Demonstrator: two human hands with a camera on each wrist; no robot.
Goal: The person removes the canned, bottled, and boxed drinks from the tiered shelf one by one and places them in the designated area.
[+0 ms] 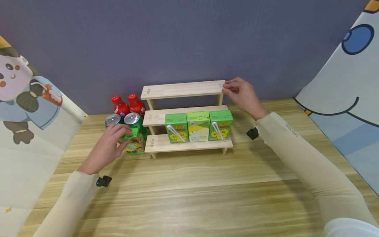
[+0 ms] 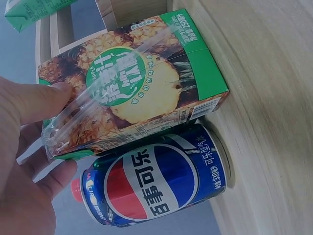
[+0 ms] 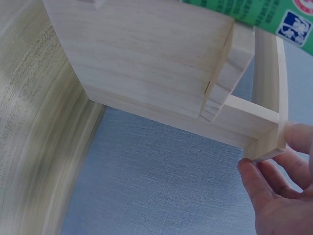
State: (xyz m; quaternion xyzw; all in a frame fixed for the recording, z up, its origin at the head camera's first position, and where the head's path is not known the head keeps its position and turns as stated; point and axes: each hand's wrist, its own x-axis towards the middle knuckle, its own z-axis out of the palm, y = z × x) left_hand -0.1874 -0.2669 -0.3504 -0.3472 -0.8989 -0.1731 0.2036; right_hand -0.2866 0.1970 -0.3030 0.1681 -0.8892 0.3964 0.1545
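At the left of the rack, my left hand [image 1: 108, 148] grips a juice box [image 2: 161, 83] with pineapple pictures and a straw on its face. Thumb and fingers lie on opposite sides of its top end, and its base is at the tabletop. Right behind it stands a blue Pepsi can [image 2: 151, 178], next to a green can [image 1: 134, 119]. My right hand [image 1: 244, 97] pinches the right end of the top step of a three-step wooden rack [image 1: 183, 89]; the right wrist view shows the thumb and fingers around that end.
On the rack's lowest step stand two green juice boxes [image 1: 176, 128] [image 1: 220, 125] with a yellow-green box [image 1: 198, 126] between them. Two red-capped bottles [image 1: 120, 107] [image 1: 137, 106] stand behind the cans. A grey-blue wall [image 1: 189, 39] rises behind the wooden table [image 1: 189, 197].
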